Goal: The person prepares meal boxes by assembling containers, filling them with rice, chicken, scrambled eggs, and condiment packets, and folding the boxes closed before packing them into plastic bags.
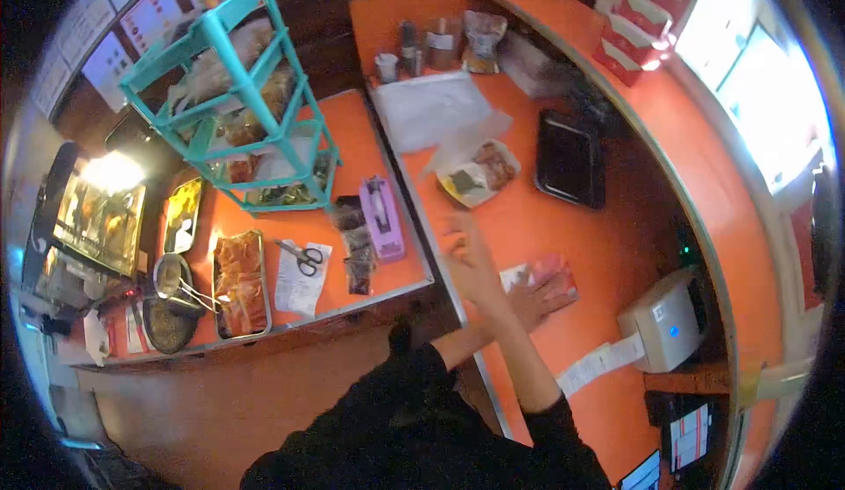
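My forearms cross over the orange counter. My left hand [539,300] reaches to the right and lies flat, fingers stretched out, on a red and white packet [563,272] that it partly covers. Above and to the left of it is my right hand [470,263], raised and smeared by motion, so its fingers are unclear. Just beyond my right hand sits an open paper-lined container of food [478,176], with browned pieces and something green inside. A black tray [569,159] lies to the right of that container.
A teal rack [264,120], scissors [308,259] on paper, a purple box [382,219] and a food tray [240,283] stand on the left counter. White sheets [431,111] lie at the back. A white printer [664,321] with a paper strip [603,364] is at right.
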`<state>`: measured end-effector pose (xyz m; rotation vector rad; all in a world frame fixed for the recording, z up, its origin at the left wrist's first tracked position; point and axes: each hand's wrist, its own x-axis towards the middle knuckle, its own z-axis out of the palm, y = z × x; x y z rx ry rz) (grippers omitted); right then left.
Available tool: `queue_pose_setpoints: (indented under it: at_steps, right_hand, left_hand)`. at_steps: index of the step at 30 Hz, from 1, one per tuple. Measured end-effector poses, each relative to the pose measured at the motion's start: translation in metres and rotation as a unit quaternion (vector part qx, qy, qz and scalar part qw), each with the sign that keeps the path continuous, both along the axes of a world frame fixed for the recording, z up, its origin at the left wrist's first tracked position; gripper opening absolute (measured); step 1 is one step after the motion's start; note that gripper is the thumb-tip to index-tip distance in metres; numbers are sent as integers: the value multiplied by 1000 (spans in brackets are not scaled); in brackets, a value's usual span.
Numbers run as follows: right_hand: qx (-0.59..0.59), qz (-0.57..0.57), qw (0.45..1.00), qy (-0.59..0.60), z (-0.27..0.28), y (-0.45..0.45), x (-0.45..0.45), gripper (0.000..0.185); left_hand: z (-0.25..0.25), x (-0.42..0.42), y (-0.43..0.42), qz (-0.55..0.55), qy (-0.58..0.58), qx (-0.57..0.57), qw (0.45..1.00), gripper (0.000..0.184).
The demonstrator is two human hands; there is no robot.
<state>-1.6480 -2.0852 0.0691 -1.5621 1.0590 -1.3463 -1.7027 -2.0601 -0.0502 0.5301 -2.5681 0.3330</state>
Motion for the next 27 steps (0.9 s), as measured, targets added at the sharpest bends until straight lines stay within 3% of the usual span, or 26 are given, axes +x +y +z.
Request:
queue_pose_setpoints:
  at_steps: [1,2,3,4,5,7,9,10,12,14,15,18,20,21,24,27]
  right_hand:
    - [46,22,995,87,-28,-21,23,38]
    - [91,40,980,174,-62,-45,45,36]
    - [85,42,980,176,-104,-67,66,36]
    - [85,-23,942,324,-148,-86,85,27]
    - [81,-90,878,464,-157,-97,99,28]
    - [85,-26,882,462,-167,-116,104,31]
    - [156,-7,946,283,-150,-105,113,41]
    - [161,-8,943,291,-150,-106,115,41]
    - [283,-5,941,184,-155,-106,112,36]
    - [129,-38,947,292,-167,-82,99,31]
    - [43,-41,933,355,-146,-60,94,29]
    - [93,-42,950,295,-157,-28,93,22]
    - [170,-35,903,393,-169,-30,102,19]
    - [177,-50,901,393,-174,-36,106,19]
    - [178,-134,821,526,-189,-43,107,19]
    - [280,12,839,466,-150,-46,88,20]
  left_hand:
    - [42,15,12,95,-32,180,979,68]
    - [71,28,17,184,-60,353,916,63]
    - [69,42,23,202,-32,391,898,63]
    - [58,55,36,201,1,397,896,64]
    - [45,67,50,190,25,403,895,64]
    - [29,87,66,181,45,420,888,66]
    - [24,99,71,170,54,437,882,67]
    - [23,102,72,163,58,445,879,67]
    - [23,108,70,156,68,459,872,68]
    - [21,118,75,144,74,468,869,69]
    - [20,122,78,140,76,474,866,70]
    - [18,130,82,128,75,489,860,72]
    - [21,125,72,128,72,489,860,73]
    - [24,119,64,132,71,483,862,74]
    - [25,79,39,161,79,452,874,75]
    - [27,43,15,173,83,434,880,77]
